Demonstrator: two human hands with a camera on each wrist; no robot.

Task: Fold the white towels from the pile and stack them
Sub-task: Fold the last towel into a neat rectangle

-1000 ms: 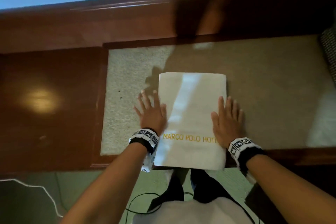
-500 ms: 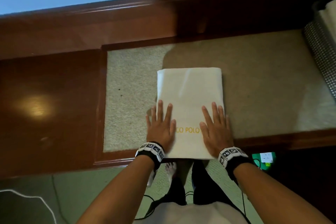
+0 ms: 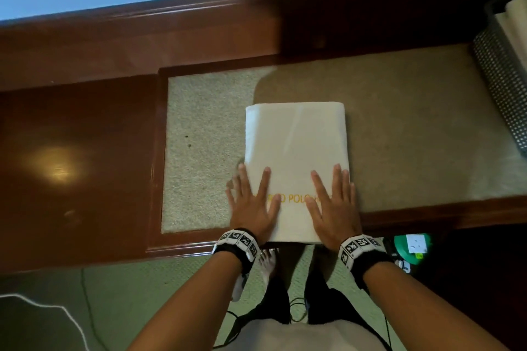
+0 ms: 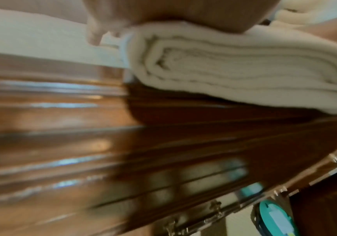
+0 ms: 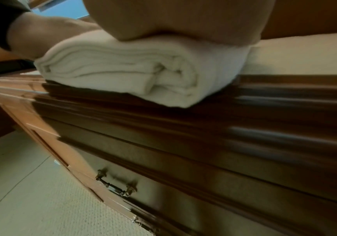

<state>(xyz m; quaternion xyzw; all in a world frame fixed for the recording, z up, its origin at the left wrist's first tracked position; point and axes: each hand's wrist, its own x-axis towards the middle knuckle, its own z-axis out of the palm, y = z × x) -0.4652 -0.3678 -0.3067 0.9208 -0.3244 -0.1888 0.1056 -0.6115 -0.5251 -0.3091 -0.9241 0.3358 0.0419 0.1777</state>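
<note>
Grip state: left hand [image 3: 252,204] and right hand [image 3: 333,208] lie flat with fingers straight, pressing the near end of the folded white towel [image 3: 296,145]; neither grasps it. The towel rests on the beige inlay of the wooden table [image 3: 79,128], its near edge overhanging the front rim. A perforated metal basket [image 3: 502,88] stands at the far right.

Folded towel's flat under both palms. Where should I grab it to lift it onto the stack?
Probably the two long side edges of the folded towel, left hand and right hand each sliding fingers underneath from its own side. The near end is loose stacked layers overhanging the dresser edge; supporting from below should keep them together.
</note>
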